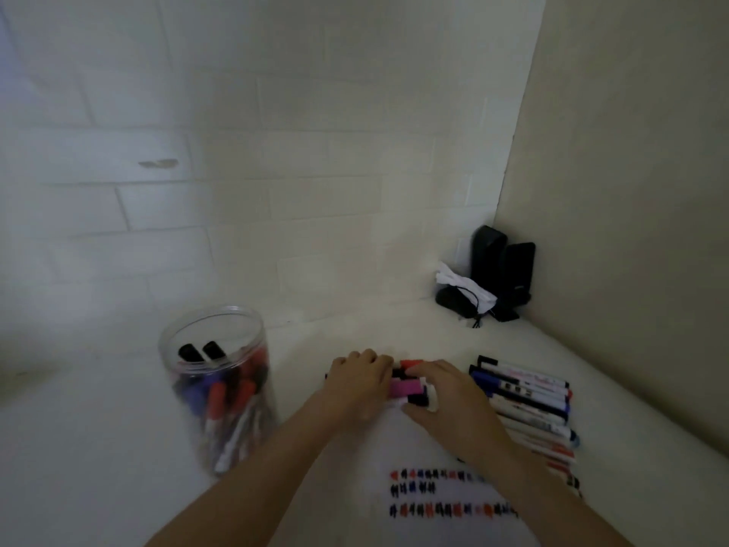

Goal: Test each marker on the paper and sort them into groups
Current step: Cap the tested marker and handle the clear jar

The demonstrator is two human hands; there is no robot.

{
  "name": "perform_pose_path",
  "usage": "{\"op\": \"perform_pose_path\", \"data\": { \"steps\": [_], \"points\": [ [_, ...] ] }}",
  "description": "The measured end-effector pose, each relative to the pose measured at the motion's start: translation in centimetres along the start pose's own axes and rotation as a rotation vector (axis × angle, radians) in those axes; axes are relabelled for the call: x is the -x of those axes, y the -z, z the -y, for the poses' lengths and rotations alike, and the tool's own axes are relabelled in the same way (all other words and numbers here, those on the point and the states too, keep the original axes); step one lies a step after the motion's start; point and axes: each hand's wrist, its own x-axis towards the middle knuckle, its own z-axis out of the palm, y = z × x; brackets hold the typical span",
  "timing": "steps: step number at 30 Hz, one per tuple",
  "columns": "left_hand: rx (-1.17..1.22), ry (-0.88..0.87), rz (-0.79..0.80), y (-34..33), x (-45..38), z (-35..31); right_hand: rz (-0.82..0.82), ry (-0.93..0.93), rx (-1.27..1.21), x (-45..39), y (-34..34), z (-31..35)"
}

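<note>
White counter (pixel 118 448): left hand (pixel 361 382) and right hand (pixel 445 400) both curl onto a small marker cluster (pixel 406 388) above the scribbled paper (pixel 426 448). Sorted marker row (pixel 532 404) lies toward the right edge; clear jar (pixel 215 388) of markers stands left.

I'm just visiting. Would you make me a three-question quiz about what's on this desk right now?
1. True or false: the clear jar is empty.
2. What are the left hand and right hand touching? A) a marker cluster B) speakers C) the jar
3. The marker row lies on which side of the paper?

Key: 1 false, markers inside; 2 A; 3 right.
</note>
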Motion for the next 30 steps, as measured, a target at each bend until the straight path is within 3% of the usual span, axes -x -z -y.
{"op": "perform_pose_path", "data": {
  "steps": [3, 5, 14, 18, 21, 24, 27, 30],
  "points": [
    [0.102, -0.091, -0.319, -0.8, 5.4, -0.3, 0.06, 0.056, -0.005, 1.3, -1.1, 2.1],
    [0.098, -0.109, -0.422, -1.3, 8.2, 0.2, 0.072, 0.084, 0.115, 2.0, -2.0, 2.7],
    [0.205, -0.079, -0.276, -1.4, 13.2, 1.7, 0.108, 0.084, 0.518, 4.2, -2.8, 5.4],
    [0.302, -0.008, -0.315, -0.7, 13.7, 1.0, 0.052, 0.159, 0.58, 4.4, -0.9, 6.3],
    [0.42, 0.028, -0.389, -0.4, 14.2, 0.5, 0.09, 0.045, 0.523, 5.6, 3.2, 6.1],
    [0.496, -0.006, -0.343, 0.0, 15.2, -1.5, 0.005, -0.129, 0.325, 8.9, 5.5, 6.4],
    [0.633, -0.124, -0.249, 1.0, 16.7, -4.9, -0.124, -0.346, -0.219, 11.6, 5.2, 7.3],
    [0.767, -0.329, -0.135, 1.9, 17.6, -7.9, -0.084, -0.557, -0.601, 13.3, 5.1, 7.9]
  ]
}}
